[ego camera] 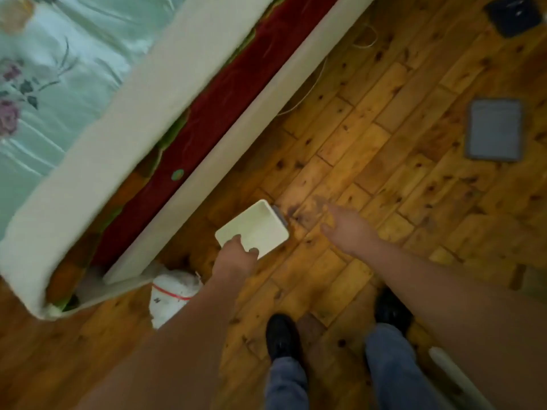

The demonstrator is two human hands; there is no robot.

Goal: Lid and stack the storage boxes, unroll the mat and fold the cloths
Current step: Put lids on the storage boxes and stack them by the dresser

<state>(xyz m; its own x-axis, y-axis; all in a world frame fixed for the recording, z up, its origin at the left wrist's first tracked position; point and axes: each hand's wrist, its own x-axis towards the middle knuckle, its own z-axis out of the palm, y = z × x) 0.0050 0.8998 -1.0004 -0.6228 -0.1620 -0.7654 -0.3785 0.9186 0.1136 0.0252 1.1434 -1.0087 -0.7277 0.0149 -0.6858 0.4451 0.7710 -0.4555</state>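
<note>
A small cream storage box (257, 224) with no lid is held above the wooden floor, its open top facing me. My left hand (236, 254) grips it at its near rim, thumb over the edge. A grey edge shows at the box's far right corner. My right hand (343, 227) reaches out over the floor to the right of the box, fingers loosely spread, holding nothing. A grey rectangular lid (495, 129) lies flat on the floor at the far right. A dark blue lid or box (514, 13) sits at the top right corner.
A bed with a pale green floral cover (53, 84) and a white frame (225, 149) fills the left side. A white bag with a red band (173, 291) lies by the bed's corner. My black shoes (281, 335) stand below. A white cable (313, 87) trails by the bed.
</note>
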